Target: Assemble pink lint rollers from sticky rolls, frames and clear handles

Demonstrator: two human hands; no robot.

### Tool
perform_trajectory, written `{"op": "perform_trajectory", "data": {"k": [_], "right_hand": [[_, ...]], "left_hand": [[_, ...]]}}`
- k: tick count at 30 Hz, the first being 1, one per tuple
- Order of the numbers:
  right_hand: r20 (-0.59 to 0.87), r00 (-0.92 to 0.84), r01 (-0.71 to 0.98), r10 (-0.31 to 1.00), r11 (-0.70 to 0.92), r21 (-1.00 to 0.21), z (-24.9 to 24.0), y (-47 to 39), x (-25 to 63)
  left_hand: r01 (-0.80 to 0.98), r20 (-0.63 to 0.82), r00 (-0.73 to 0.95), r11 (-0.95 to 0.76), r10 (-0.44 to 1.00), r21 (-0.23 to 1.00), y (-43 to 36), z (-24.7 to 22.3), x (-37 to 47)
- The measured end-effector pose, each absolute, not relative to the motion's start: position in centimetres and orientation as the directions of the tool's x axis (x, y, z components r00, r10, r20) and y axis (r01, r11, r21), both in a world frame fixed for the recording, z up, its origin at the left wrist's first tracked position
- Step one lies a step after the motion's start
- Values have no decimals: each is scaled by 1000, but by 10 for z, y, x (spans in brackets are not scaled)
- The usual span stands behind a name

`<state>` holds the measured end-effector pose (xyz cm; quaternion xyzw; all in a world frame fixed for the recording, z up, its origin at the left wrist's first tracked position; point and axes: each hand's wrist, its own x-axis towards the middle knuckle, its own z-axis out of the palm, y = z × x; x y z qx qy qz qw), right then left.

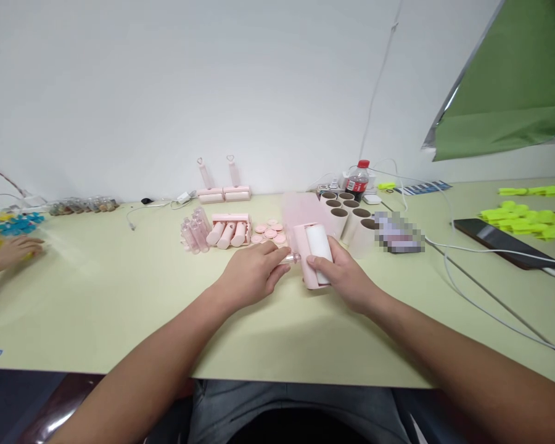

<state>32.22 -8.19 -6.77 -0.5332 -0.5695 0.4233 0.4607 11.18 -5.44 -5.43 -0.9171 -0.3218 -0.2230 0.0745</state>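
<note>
My right hand (346, 274) is wrapped round a pink lint roller head (309, 271) with a white roll (320, 246) in it, thumb across the front. At the head's left side, my left hand (256, 271) pinches a clear handle tube (292, 258), whose end meets the pink casing; whether it is fixed there I cannot tell. Just beyond my hands lie pink round discs (271, 233). Left of those are pink handle parts (226, 234) by a pink roller casing (231, 217), and clear pinkish tubes (197, 231) standing in a cluster.
Two finished-looking lint rollers (224, 194) lean on the wall. Brown cardboard-cored rolls (361, 214) stand at right beside a cola bottle (357, 182). A black phone (506, 243), white cables (481, 248) and yellow-green pieces (527, 219) lie farther right. Another person's hand (16, 251) is at far left.
</note>
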Motion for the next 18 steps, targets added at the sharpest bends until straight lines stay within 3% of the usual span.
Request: {"op": "perform_trajectory", "data": {"k": [18], "right_hand": [[171, -11, 296, 985, 167, -940, -69, -85, 320]], "left_hand": [[590, 481, 707, -808, 518, 3, -54, -58, 115]]}}
